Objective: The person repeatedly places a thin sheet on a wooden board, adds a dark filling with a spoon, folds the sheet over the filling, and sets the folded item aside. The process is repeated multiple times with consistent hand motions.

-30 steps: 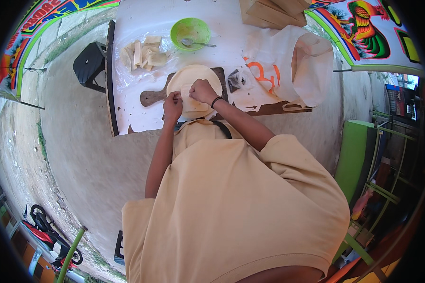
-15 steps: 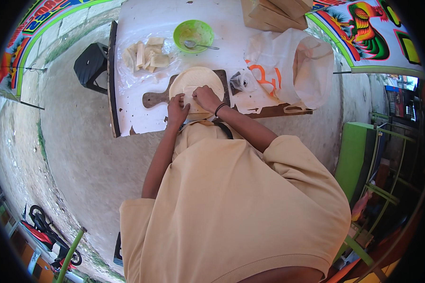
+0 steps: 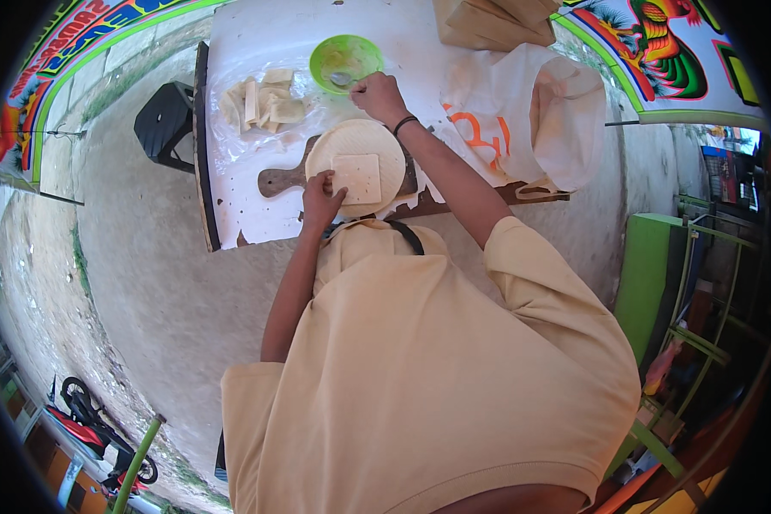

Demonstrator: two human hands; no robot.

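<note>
A round, cream-coloured flat disc (image 3: 338, 139) lies on a dark wooden cutting board (image 3: 276, 182) with a handle. On the disc is a pale square sheet (image 3: 361, 176) that looks like a dough wrapper. My left hand (image 3: 319, 204) touches the sheet's left edge, its thumb and fingers apart. Farther off, my right hand (image 3: 380, 98) is closed at the right rim of a green bowl (image 3: 370, 53), gripping a metal spoon (image 3: 340, 79). The spoon's bowl rests inside; its handle is covered by my fingers. Remnants of pale food line the green bowl.
Left of the bowl, several folded pale sheets (image 3: 274, 101) lie on clear plastic. A white bag (image 3: 565, 128) with orange print and brown paper (image 3: 493, 21) occupy the table's right side. A black stool (image 3: 163, 120) stands beyond the table's left edge.
My right hand has left the square sheet and moved up to the spoon in the green bowl. The sheet now shows fully. My left hand has stayed at its edge.
</note>
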